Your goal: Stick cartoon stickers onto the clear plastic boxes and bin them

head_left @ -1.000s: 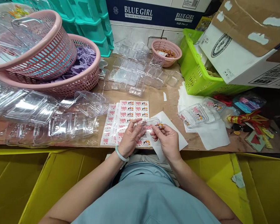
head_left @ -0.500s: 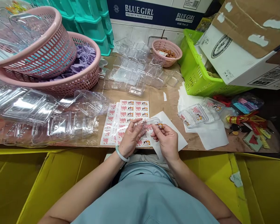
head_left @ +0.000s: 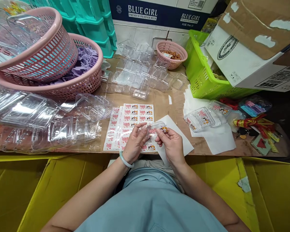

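Note:
Between both hands, above the front edge of the table, is a small clear plastic case (head_left: 159, 124). My left hand (head_left: 134, 145) is closed on its left side, thumb on top. My right hand (head_left: 172, 143) pinches its right side, with the thumb pressed over a cat sticker (head_left: 164, 129) with red lettering. Sheets of matching stickers (head_left: 127, 111) lie flat under and left of the hands. A white backing sheet (head_left: 183, 139) rests partly under my right hand. Farther right, several clear cases with cat stickers (head_left: 204, 118) overlap on white paper.
Clear plastic cases (head_left: 36, 106) pile up on the left, and more (head_left: 137, 75) lie at the back. Pink baskets (head_left: 94, 75) stand at back left, a small pink basket (head_left: 171, 61) behind. A green basket (head_left: 203, 80) under a carton (head_left: 241, 61) bounds the right.
The view has shifted very slightly. Both hands keep practically the same grip on the case.

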`<state>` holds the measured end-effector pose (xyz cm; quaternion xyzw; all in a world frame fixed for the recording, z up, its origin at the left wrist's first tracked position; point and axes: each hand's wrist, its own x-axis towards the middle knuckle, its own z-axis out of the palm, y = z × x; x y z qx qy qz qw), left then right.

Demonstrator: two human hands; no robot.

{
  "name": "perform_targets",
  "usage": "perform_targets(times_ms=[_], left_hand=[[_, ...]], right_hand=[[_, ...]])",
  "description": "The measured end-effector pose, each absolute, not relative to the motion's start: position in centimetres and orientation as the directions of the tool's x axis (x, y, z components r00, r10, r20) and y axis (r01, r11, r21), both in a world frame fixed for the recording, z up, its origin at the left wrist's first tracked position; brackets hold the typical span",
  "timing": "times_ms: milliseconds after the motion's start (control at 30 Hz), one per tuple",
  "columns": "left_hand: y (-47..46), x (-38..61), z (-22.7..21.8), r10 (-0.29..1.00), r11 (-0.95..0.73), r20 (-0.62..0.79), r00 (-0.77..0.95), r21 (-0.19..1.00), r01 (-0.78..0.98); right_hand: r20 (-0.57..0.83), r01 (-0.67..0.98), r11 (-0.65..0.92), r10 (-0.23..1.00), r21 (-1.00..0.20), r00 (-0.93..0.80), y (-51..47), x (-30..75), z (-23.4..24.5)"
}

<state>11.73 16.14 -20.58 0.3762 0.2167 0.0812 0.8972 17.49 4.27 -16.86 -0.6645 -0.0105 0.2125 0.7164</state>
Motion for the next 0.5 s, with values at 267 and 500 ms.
perform_targets(times_ms=[267, 500], left_hand=[[16.0, 11.6, -20.2, 0.317, 0.687, -0.334, 0.888, 0.726, 0.028], [15.6, 12.2, -19.4, 0.374, 0.616, -0.345, 0.861, 0.787, 0.048]], right_hand=[[-0.244, -0.244, -0.039, 0.318, -0.969, 0.916, 4.5, 17.7, -16.9], [0.242, 0.368, -0.374, 0.343, -0.851, 0.908, 4.1, 17.4, -17.7]])
